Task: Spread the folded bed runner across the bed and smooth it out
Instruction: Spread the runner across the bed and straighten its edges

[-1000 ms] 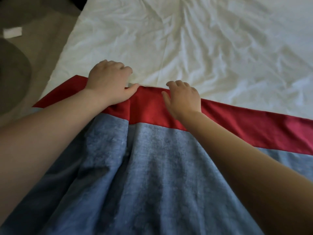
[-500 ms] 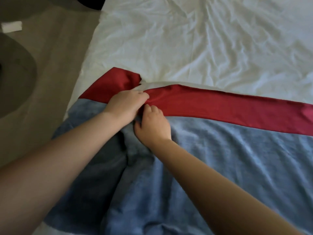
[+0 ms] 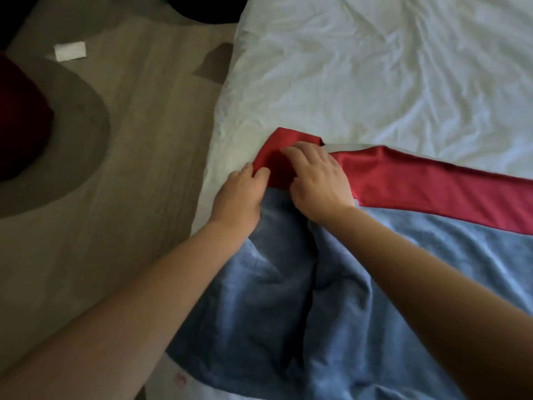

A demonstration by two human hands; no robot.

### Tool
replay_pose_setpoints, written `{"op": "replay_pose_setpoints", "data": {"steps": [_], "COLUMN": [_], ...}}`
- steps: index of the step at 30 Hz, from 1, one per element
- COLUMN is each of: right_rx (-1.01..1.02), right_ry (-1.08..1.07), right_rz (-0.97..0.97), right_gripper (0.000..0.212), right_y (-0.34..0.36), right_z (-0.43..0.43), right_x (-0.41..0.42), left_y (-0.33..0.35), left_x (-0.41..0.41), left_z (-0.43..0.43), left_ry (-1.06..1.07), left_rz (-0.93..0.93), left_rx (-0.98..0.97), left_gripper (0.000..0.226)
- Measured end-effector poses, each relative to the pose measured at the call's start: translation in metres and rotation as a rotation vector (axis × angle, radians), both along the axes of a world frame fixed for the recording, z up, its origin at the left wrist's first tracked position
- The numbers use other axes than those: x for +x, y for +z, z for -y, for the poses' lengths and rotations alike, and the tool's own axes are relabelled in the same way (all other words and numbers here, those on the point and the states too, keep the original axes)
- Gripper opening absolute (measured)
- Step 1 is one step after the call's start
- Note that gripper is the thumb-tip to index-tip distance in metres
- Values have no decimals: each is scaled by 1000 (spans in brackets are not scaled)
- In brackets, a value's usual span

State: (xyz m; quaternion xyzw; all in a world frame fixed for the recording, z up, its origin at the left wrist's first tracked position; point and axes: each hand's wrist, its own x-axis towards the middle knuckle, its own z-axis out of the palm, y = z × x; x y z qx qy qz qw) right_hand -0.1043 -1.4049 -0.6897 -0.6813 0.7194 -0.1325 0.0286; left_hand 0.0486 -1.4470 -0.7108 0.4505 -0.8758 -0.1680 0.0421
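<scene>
The bed runner is blue-grey cloth with a red band along its far edge. It lies wrinkled across the white bed sheet, bunched near the bed's left side. My left hand pinches the red band's left end between thumb and fingers. My right hand lies on the red band just to the right, fingers bent and pressing the cloth down. A strip of the runner's white underside shows beyond my right hand.
The bed's left edge drops to a beige carpet with grey shapes. A white slip of paper lies on the floor at the far left. A dark red object sits at the left border.
Both hands have slid left along the red band toward the bed's left edge, and the view has turned left. The red end is now folded back and held at the sheet's side.
</scene>
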Motion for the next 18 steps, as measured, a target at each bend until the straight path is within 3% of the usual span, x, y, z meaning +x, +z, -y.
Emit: {"op": "replay_pose_setpoints", "data": {"steps": [2,5,10,14,18], "right_rx": [183,329,215,143,164], "right_ry": [181,278,403,444,553], "right_rz": [-81,-141,-211,-192,-255], "right_gripper": [69,71,28,24,25], "right_y": [5,9,9,0,-3], "right_z": [12,28,67,88,82], "right_x": [2,5,24,54,66], "left_y": [3,12,23,15,1], "left_x": [0,5,36,73,85], "left_z": [-1,-2,16,22,2], "left_ry": [34,87,161,367,304], "left_rz": [-80,-144,-99,-79,-157], "left_rx": [-4,-10,-95,-134,-82], "left_gripper": [31,28,26,28,32]}}
